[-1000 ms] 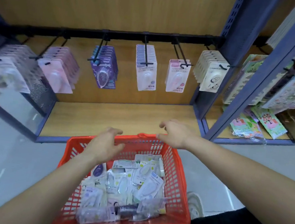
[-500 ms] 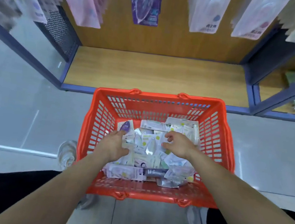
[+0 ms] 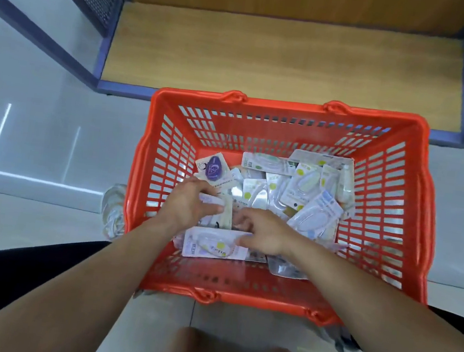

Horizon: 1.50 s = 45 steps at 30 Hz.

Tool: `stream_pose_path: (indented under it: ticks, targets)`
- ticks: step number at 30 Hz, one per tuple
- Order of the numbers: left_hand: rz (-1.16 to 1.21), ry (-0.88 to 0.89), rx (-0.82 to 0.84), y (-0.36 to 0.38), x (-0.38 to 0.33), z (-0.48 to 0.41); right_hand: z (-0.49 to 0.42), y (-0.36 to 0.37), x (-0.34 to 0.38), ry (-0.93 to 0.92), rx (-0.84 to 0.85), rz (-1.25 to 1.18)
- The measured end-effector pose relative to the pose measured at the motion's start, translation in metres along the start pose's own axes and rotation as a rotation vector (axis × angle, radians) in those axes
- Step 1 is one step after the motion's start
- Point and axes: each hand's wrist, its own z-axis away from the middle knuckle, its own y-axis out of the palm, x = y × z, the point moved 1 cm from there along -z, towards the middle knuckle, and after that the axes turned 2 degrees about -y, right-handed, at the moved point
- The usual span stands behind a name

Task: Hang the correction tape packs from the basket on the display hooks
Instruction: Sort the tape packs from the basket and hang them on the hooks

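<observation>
Correction tape packs [image 3: 302, 184] are lying heaped in the red basket [image 3: 284, 108], which is standing on the pale floor [image 3: 41, 139] just before the wooden shelf [image 3: 267, 58]. I am reaching both arms in: my left hand [image 3: 189, 205] is pinching a white pack [image 3: 225, 214] between thumb and fingers, while my right hand [image 3: 265, 231] is lying curled on the pile beside it, and I cannot tell whether it is gripping anything
</observation>
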Motion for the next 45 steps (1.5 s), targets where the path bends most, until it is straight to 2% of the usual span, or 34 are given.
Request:
stream_pose_path:
  ticks: [6, 11, 14, 16, 19, 25, 29, 32, 35, 38, 39, 42, 45]
  targets:
    - [0.103, -0.023, -0.070, -0.002, -0.014, 0.000, 0.003, -0.035, -0.026, 0.042, -0.227, -0.090]
    - [0.309, 0.052, -0.070, -0.010, -0.033, -0.001, 0.018, -0.061, -0.050, 0.159, -0.400, -0.230]
    - [0.375, 0.026, -0.097, -0.011, -0.036, -0.005, 0.030, -0.070, -0.058, 0.247, -0.595, -0.339]
    - [0.418, -0.003, -0.079, -0.009, -0.037, -0.007, 0.036, -0.069, -0.062, 0.294, -0.653, -0.434]
    - [0.446, -0.028, -0.045, -0.002, -0.035, -0.011, 0.041, -0.064, -0.061, 0.279, -0.616, -0.567]
    - [0.565, -0.123, -0.090, 0.008, -0.032, -0.017, 0.028, -0.056, -0.047, 0.174, -0.512, -0.619]
    - [0.667, -0.149, 0.017, 0.011, -0.039, -0.019, 0.017, -0.047, -0.038, 0.140, -0.528, -0.610]
    - [0.561, -0.116, 0.073, 0.016, -0.043, -0.017, 0.009, -0.042, -0.031, 0.115, -0.525, -0.574]
    - [0.481, -0.109, 0.067, 0.020, -0.042, -0.021, 0.006, -0.041, -0.031, 0.148, -0.557, -0.538]
    - [0.533, -0.117, -0.020, 0.009, -0.040, -0.022, 0.017, -0.046, -0.036, 0.144, -0.642, -0.460]
    - [0.561, -0.121, -0.060, 0.003, -0.039, -0.022, 0.021, -0.047, -0.037, 0.122, -0.612, -0.437]
    - [0.617, -0.145, -0.127, -0.015, -0.036, -0.018, 0.031, -0.040, -0.039, 0.059, -0.357, -0.367]
    - [0.673, -0.144, -0.175, -0.023, -0.035, -0.014, 0.033, -0.025, -0.041, 0.049, -0.218, -0.165]
